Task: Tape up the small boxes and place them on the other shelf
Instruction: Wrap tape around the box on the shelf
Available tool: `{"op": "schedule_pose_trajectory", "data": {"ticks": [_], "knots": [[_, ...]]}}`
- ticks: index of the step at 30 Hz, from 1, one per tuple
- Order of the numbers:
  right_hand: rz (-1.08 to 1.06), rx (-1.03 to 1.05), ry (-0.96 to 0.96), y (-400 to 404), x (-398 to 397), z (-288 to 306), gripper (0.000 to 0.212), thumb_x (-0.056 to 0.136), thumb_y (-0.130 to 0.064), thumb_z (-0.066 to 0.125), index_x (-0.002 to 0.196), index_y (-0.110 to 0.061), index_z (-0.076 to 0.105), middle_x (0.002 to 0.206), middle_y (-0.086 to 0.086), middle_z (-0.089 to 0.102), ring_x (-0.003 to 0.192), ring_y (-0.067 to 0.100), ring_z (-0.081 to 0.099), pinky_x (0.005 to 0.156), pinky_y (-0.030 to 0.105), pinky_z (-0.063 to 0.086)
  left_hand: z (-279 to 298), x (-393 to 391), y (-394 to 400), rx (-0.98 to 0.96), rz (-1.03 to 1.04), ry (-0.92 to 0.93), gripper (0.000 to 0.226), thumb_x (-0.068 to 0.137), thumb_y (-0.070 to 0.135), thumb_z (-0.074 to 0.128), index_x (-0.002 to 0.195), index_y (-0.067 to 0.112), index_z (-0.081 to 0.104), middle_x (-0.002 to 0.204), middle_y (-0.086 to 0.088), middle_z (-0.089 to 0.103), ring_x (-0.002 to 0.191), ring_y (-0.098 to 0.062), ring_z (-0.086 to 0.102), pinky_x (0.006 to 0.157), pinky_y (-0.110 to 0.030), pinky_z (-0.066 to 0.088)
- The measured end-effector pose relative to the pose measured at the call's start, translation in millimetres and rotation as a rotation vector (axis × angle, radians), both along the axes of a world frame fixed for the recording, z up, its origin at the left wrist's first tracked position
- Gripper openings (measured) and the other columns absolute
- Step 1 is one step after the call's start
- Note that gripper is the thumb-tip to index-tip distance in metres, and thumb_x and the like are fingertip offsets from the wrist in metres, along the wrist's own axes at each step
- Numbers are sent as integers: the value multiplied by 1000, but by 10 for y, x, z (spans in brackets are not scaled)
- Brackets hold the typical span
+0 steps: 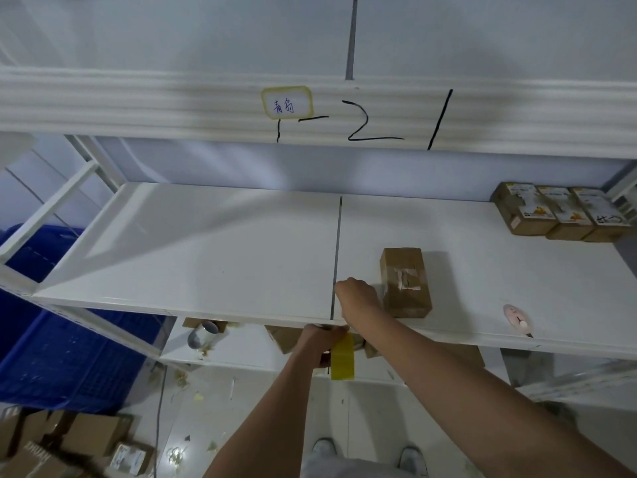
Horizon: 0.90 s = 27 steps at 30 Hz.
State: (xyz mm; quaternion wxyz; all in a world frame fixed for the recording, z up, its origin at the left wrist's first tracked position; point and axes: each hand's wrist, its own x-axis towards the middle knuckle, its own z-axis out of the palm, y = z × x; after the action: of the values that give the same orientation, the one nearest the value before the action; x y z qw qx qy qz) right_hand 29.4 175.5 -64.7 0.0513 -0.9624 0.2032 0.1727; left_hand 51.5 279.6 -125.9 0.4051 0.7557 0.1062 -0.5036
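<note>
Beside the right hand (356, 294) — box (405, 282), just apart.

Two hands: the left hand (319, 341) and the right hand (356, 294). One roll of yellow tape (343, 360). One taped box (405, 282) alone on the white shelf (206, 253), and three printed boxes (558, 212) in a row (far right corner). One pink cutter (517, 320). One blue crate (65, 343).
</note>
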Motion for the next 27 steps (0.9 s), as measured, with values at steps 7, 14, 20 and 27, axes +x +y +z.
{"op": "schedule_pose_trajectory", "data": {"ticks": [7,14,20,27], "knots": [[-28,-55,-45,-83,-48,85,21,89,4,62,106,-9,63,81,4,52,76,19,55,66,26,43,62,-66,-18,143,-108,-236,43,86,47,73,91,6,61,74,-6,61,59,-18,60,52,-25,51],[-323,250,-377,-293,-479,45,27,102,-25,53,77,-13,50,64,-4,46,61,13,48,50,23,31,278,-79,-1,415,-407,-518,41,86,54,68,85,14,58,86,-5,70,80,-22,71,78,-34,61],[-586,526,-623,-553,-1429,-64,32,97,-21,60,67,-11,59,62,-2,58,55,8,51,48,14,36,722,-159,-526,352,-516,-573,34,90,40,68,78,10,55,83,-7,73,74,-22,72,66,-28,55],[-680,492,-503,-1019,-1885,-75,44,97,-17,55,55,-16,41,52,-4,45,50,7,41,51,20,27,777,-658,-1242,189,-624,-274,21,99,17,53,88,3,66,66,-7,68,35,-12,53,48,-21,49]]}}
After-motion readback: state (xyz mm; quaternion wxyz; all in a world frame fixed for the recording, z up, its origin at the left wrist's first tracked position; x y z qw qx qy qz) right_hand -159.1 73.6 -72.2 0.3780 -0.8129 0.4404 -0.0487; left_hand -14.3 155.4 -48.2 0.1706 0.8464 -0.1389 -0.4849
